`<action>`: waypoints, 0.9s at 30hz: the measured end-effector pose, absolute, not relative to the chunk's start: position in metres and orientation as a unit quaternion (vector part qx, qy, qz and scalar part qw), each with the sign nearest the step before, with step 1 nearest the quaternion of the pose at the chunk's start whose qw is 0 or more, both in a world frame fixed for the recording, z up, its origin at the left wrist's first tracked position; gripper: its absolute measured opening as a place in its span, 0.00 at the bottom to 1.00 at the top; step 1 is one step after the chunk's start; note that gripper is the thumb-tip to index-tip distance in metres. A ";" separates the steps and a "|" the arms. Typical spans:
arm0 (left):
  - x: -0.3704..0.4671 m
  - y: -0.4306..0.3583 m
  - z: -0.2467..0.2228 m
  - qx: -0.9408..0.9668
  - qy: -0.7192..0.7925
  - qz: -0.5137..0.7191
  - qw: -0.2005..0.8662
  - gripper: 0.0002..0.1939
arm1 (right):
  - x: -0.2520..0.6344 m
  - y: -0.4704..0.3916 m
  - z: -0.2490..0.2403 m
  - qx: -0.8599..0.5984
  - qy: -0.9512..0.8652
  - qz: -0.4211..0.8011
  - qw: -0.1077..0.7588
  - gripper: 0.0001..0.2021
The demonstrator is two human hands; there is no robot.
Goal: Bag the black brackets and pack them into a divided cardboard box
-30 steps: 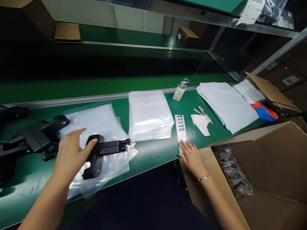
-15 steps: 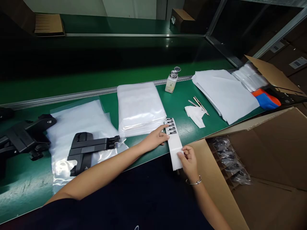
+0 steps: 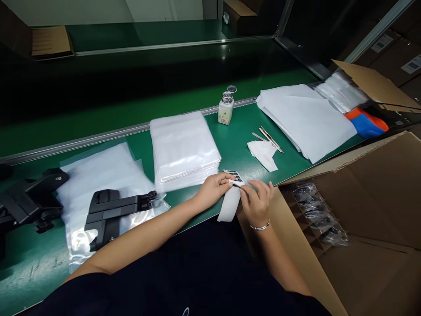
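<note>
A strip of black-and-white labels [image 3: 230, 204] on white backing lies over the front edge of the green table, its lower end hanging toward me. My left hand [image 3: 215, 188] pinches the strip at its left side, just below the printed rows. From the right, my right hand [image 3: 258, 199] pinches the edge of a dark label at the strip, thumb and fingertips together; whether that label has come off the backing is hard to see. A stack of clear plastic bags [image 3: 186, 149] lies behind my left hand.
Black folding brackets [image 3: 118, 210] rest on bags at the left. A pump bottle [image 3: 226, 109], tweezers [image 3: 271, 139] and a crumpled white paper [image 3: 263, 153] lie behind the hands. White sheets [image 3: 305, 116] are at the right, near an open carton [image 3: 371, 197] holding bagged parts.
My right hand has left the strip's lower end and moved up to the printed labels. The strip's free end now bends down toward the left. My left hand has shifted slightly down along it.
</note>
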State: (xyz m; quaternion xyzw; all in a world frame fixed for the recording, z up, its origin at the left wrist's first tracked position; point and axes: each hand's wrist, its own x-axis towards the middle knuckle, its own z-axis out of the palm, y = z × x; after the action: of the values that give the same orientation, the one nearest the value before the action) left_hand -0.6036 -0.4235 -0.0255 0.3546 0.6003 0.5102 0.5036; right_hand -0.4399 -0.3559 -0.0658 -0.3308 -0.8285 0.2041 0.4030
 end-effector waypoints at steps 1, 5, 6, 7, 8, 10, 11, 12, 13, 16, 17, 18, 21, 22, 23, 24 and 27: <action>-0.606 -0.425 -0.025 0.358 0.595 0.514 0.503 0.16 | -0.438 -0.359 -0.067 -0.312 -0.831 0.191 0.420 0.03; -0.616 -0.429 -0.024 0.419 0.595 0.523 0.445 0.18 | -0.435 -0.360 -0.062 -0.306 -0.732 0.322 0.518 0.07; -0.617 -0.430 -0.023 0.442 0.606 0.510 0.421 0.17 | -0.439 -0.357 -0.058 -0.320 -0.689 0.400 0.513 0.13; -0.616 -0.430 -0.023 0.465 0.619 0.491 0.400 0.15 | -0.444 -0.353 -0.055 -0.329 -0.650 0.481 0.488 0.19; -0.615 -0.430 -0.022 0.488 0.629 0.469 0.383 0.15 | -0.452 -0.349 -0.052 -0.328 -0.621 0.551 0.451 0.25; -0.610 -0.431 -0.019 0.518 0.642 0.434 0.361 0.19 | -0.470 -0.337 -0.049 -0.321 -0.597 0.619 0.396 0.34; -0.609 -0.433 -0.016 0.523 0.649 0.421 0.357 0.23 | -0.480 -0.329 -0.049 -0.325 -0.604 0.615 0.389 0.35; -0.609 -0.438 -0.012 0.522 0.658 0.412 0.353 0.28 | -0.489 -0.321 -0.050 -0.337 -0.620 0.591 0.392 0.36; -0.612 -0.445 -0.005 0.521 0.669 0.400 0.348 0.33 | -0.497 -0.311 -0.051 -0.350 -0.644 0.554 0.394 0.35; -0.645 -0.486 0.019 0.523 0.722 0.347 0.291 0.32 | -0.514 -0.283 -0.053 -0.364 -0.754 0.412 0.358 0.31; -0.664 -0.507 0.027 0.518 0.746 0.330 0.256 0.28 | -0.518 -0.277 -0.052 -0.358 -0.790 0.355 0.349 0.30; -0.685 -0.530 0.033 0.502 0.776 0.317 0.211 0.25 | -0.522 -0.273 -0.051 -0.349 -0.815 0.299 0.352 0.27; -0.749 -0.610 0.034 0.410 0.865 0.276 0.090 0.24 | -0.536 -0.283 -0.043 -0.321 -0.817 0.233 0.418 0.16; -0.764 -0.635 0.029 0.399 0.875 0.259 0.087 0.25 | -0.543 -0.294 -0.040 -0.311 -0.798 0.276 0.436 0.14; -0.773 -0.656 0.021 0.393 0.878 0.257 0.095 0.25 | -0.552 -0.307 -0.036 -0.298 -0.773 0.350 0.437 0.13; -0.778 -0.672 0.013 0.390 0.874 0.268 0.110 0.27 | -0.562 -0.324 -0.033 -0.282 -0.743 0.443 0.414 0.13; -0.764 -0.687 -0.013 0.362 0.862 0.335 0.119 0.29 | -0.597 -0.384 -0.021 -0.193 -0.688 0.656 0.243 0.12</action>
State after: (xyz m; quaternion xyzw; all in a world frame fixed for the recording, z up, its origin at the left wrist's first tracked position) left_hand -0.7640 -0.6872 -0.0130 0.3616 0.8619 0.3351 0.1185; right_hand -0.5969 -0.3838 -0.0208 -0.1932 -0.6879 0.6562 0.2427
